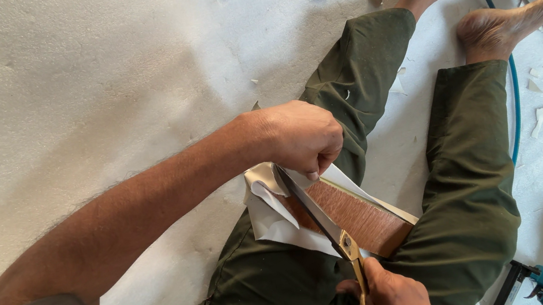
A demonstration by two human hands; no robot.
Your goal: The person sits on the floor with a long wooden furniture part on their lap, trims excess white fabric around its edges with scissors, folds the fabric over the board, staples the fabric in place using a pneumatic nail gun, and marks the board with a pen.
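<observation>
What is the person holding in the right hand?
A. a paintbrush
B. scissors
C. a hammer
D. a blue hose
B: the right hand grips the gold handles of the scissors, whose blades reach up into the white sheet that the left hand pinches over the brown board.

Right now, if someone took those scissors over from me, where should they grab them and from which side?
Probably by the gold handle loops, coming from the near side, by the right hand. The scissors point away, blades open, tips buried in the white sheet under the left hand, so only the handle end looks safe.
</observation>
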